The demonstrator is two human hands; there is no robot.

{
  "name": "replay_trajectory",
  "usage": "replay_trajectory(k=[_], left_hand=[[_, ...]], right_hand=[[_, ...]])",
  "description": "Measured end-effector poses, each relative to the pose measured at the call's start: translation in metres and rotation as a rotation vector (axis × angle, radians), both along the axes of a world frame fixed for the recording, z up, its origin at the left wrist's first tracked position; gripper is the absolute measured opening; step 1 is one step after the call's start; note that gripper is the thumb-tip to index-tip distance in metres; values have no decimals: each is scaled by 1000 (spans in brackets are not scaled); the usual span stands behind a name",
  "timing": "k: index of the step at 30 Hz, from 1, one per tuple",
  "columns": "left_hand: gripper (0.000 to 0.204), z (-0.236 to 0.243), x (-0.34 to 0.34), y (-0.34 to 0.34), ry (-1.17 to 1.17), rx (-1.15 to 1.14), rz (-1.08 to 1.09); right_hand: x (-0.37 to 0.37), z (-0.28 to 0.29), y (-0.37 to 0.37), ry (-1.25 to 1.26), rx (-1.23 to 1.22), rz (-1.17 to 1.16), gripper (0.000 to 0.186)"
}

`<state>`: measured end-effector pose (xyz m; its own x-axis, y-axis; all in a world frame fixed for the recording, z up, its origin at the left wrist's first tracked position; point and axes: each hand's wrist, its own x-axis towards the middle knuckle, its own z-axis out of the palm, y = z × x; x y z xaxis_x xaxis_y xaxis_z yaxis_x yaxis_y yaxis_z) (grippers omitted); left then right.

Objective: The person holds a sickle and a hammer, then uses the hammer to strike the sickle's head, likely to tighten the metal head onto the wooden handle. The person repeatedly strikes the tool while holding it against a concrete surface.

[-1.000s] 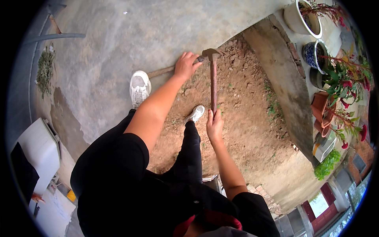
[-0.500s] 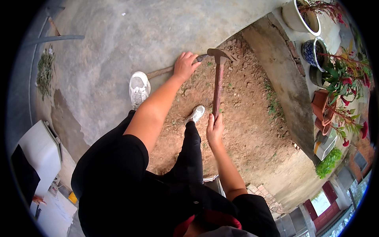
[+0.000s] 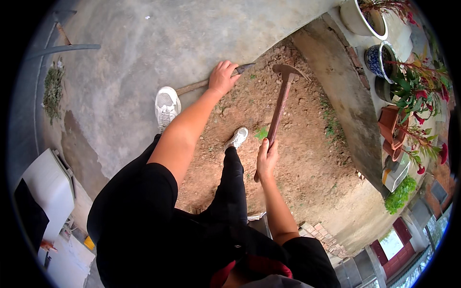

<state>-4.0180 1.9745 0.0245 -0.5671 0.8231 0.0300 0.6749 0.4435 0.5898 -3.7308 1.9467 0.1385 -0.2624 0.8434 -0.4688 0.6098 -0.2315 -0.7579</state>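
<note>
Outdoors, grey concrete paving (image 3: pixel 125 62) fills the nine-to-twelve o'clock side. Near twelve o'clock the left hand (image 3: pixel 222 77) presses, fingers curled, on a wooden-handled tool (image 3: pixel 201 84) lying at the paving's edge. Rightward, the right hand (image 3: pixel 266 158) clamps a pick's handle (image 3: pixel 279 108) over bare brown soil (image 3: pixel 307 158); potted plants (image 3: pixel 408 91) line three o'clock.

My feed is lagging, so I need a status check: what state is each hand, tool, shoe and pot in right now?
Right hand: closed on the hoe handle.
Hoe: head over the soil; contact unclear.
Left hand: gripping the second tool.
Second tool: lying along the soil's edge.
Left shoe: on concrete.
Right shoe: on soil.
Soil patch: loose, few weeds.
Flower pots: upright, planted.
</note>
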Motion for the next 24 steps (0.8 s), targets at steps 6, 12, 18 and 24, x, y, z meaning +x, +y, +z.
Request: replay_trajectory(k=[6, 12, 18, 24], left_hand=[[36, 23, -11, 1, -110, -137, 46], [36, 102, -94, -17, -330, 47, 170], [33, 190, -173, -51, -786, 507, 406], [28, 260, -164, -54, -974, 710, 370]], right_hand=[[14, -6, 35, -118, 202, 112, 29], [-42, -21, 94, -206, 431, 250, 31], [-161, -57, 132, -290, 467, 345, 47], [-260, -82, 124, -208, 439, 375, 49]])
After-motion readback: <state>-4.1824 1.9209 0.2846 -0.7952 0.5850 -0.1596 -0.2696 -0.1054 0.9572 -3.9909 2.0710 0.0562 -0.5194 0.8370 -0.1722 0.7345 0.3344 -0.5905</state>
